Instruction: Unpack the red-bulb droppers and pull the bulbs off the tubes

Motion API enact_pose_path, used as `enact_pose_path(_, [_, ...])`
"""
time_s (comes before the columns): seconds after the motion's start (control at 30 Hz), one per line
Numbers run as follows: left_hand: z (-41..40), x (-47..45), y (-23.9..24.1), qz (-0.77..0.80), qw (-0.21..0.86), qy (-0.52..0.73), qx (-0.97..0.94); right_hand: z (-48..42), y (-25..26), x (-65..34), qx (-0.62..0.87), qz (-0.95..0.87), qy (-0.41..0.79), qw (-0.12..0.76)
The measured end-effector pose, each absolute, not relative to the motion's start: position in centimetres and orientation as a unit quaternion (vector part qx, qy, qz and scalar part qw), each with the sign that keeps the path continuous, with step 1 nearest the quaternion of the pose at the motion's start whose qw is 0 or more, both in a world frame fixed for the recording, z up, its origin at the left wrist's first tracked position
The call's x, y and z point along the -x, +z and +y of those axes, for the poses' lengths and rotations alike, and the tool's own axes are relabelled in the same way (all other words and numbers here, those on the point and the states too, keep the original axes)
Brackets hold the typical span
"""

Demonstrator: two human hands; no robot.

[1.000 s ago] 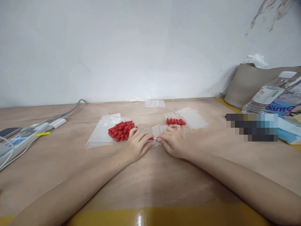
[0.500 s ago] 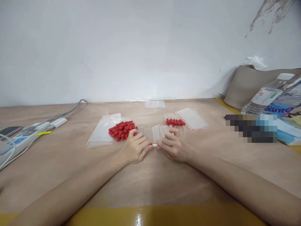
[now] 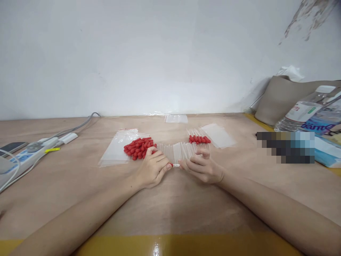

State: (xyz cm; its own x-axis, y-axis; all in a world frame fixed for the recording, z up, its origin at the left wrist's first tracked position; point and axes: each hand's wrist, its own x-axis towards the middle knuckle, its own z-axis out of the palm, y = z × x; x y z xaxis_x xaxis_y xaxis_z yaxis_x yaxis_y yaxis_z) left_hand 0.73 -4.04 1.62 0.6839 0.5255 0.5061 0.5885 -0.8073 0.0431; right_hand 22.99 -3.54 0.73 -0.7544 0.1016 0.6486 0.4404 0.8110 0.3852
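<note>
My left hand (image 3: pixel 152 167) and my right hand (image 3: pixel 203 166) meet at the middle of the wooden table (image 3: pixel 170 209). Their fingertips pinch a thin clear tube (image 3: pixel 175 165) between them, with a small red cap at its left end under my left fingers. Just behind the hands lies a row of several clear tubes (image 3: pixel 177 150). A heap of loose red caps (image 3: pixel 138 147) sits to the left of it, partly on a clear plastic bag (image 3: pixel 114 151). Several tubes fitted with red caps (image 3: pixel 199 138) lie behind my right hand.
Flat clear bags (image 3: pixel 218 134) lie at the back right and another clear bag (image 3: pixel 176 118) near the wall. A power strip with cables (image 3: pixel 29 154) and a phone (image 3: pixel 12 147) are at far left. A grey bag (image 3: pixel 282 96) and a water bottle (image 3: pixel 306 110) stand at right.
Both hands have drawn slightly toward me, away from the row of tubes, with the single tube pinched between them. My right fingers have spread a little.
</note>
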Motion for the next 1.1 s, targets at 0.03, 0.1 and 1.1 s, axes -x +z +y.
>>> enact_pose_path(0.03, [-4.1, -0.7, 1.8, -0.306, 0.044, -0.256, 0.916, -3.5, 0.8, -23.2, 0.144, -0.902, -0.263, 0.311])
enact_pose_path(0.1, [-3.8, -0.4, 2.1, -0.326, 0.017, -0.272, 0.905, -3.4, 0.8, -24.0, 0.142, -0.909, -0.245, 0.306])
enact_pose_path(1.1, [5.4, 11.2, 4.1, -0.708, -0.046, -0.313, 0.632, 1.7, 2.7, -29.7, 0.724, -0.681, 0.008, 0.11])
